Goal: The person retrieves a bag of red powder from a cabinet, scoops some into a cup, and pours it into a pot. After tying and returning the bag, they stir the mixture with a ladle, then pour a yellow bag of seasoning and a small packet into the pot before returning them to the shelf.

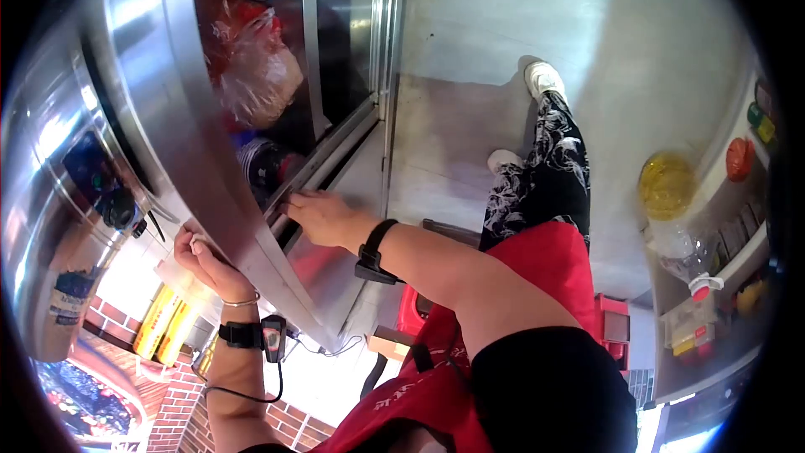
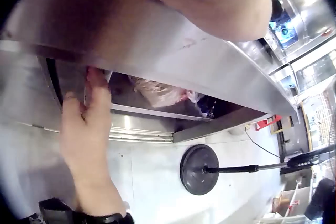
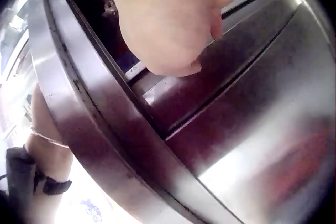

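My right hand (image 1: 323, 216) reaches to the open front of a stainless-steel cabinet and grips the edge of its metal sliding door (image 1: 335, 264). In the left wrist view, its fingers hook over the panel's edge while the thumb lies at the front. The right wrist view shows the back of this hand, which hides the fingertips. My left hand (image 1: 210, 267) rests loosely curled against the edge of the steel counter (image 1: 226, 193), holding nothing. Inside the cabinet, clear and red plastic bags (image 1: 260, 67) lie on a shelf behind the opening.
A phone-like dark device (image 1: 96, 172) lies on the countertop. A round black stand base (image 2: 199, 169) is on the floor. To the right, a shelf (image 1: 713, 201) carries a yellow-filled container (image 1: 668, 186) and a clear bottle (image 1: 683, 252). A red stool (image 1: 411, 310) stands near my body.
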Tool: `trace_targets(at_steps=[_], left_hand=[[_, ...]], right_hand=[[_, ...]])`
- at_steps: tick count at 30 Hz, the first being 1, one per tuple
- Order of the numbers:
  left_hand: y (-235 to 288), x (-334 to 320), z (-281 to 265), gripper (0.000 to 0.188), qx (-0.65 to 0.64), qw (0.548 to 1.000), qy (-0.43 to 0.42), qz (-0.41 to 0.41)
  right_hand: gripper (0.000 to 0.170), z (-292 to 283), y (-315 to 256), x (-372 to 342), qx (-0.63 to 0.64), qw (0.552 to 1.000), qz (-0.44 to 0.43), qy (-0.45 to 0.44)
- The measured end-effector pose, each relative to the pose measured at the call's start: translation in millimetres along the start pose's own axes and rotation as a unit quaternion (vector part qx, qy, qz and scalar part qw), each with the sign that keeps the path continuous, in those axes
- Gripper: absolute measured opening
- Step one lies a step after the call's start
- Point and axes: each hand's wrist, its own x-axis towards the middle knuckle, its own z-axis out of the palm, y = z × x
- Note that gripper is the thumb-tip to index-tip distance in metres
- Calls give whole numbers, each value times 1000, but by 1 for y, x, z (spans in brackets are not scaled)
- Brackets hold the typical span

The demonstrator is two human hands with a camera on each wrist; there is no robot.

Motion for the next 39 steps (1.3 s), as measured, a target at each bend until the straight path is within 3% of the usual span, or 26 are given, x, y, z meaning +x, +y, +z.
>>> trace_targets(at_steps=[2, 8, 10, 11, 14, 16, 20, 21, 22, 23, 24, 26, 28, 30, 31, 32, 33, 34, 36, 39], left_hand=[[1, 0, 3, 25, 12, 1000, -3, 0], [-3, 2, -5, 18, 82, 997, 0, 7], [-18, 2, -18, 32, 172, 983, -32, 59], [-25, 3, -25, 33, 152, 983, -56, 82], [0, -1, -6, 26, 200, 976, -44, 74], [-7, -2, -12, 31, 255, 962, -43, 87], [-18, -1, -23, 37, 281, 948, -64, 136], [-7, 2, -18, 35, 400, 885, -104, 215], [-11, 1, -19, 35, 401, 885, -103, 212], [-17, -2, -22, 34, 264, 956, -70, 110], [-20, -3, -24, 34, 116, 993, -32, 6], [-16, -10, -15, 34, 165, 986, -6, 16], [-23, -14, -28, 34, 214, 976, 19, 22], [-47, -26, -52, 44, 87, 993, -26, -73], [-41, -28, -45, 42, 177, 984, -36, 0], [-40, -29, -41, 42, 174, 984, -34, -4], [-39, -32, -41, 34, 128, 989, -63, -23], [-37, -36, -46, 28, 83, 991, -92, -41], [-52, -52, -62, 25, 138, 983, -104, -55], [-39, -50, -50, 26, 181, 976, -120, -19]], right_hand=[[45, 10, 11, -1, 20, 998, -27, 45], [44, -7, 17, 3, 42, 999, -19, -20], [39, -12, 22, 2, 39, 999, -20, 25], [39, -17, 27, 5, 42, 999, -21, 27], [27, -32, 42, 19, 93, 991, 18, 96], [18, -53, 53, 40, 103, 968, 26, 227], [20, -96, 64, 89, 51, 955, 12, 291], [22, -109, 61, 102, 25, 959, 17, 283], [24, -117, 59, 120, 7, 937, -36, 349], [26, -125, 55, 138, -13, 907, -91, 412], [26, -135, 46, 152, -16, 908, -94, 408], [32, -153, 29, 181, -1, 949, -78, 307], [33, -159, 21, 226, -27, 952, -108, 286], [33, -159, 15, 264, -55, 954, -137, 262], [35, -157, 10, 280, -38, 966, -122, 226], [38, -154, 6, 294, -19, 976, -106, 191], [42, -151, -3, 299, -81, 946, -67, 306], [42, -152, -5, 302, -81, 948, -68, 301], [38, -178, -19, 294, -140, 978, -48, 150], [37, -176, -26, 287, -94, 988, -74, 102]])
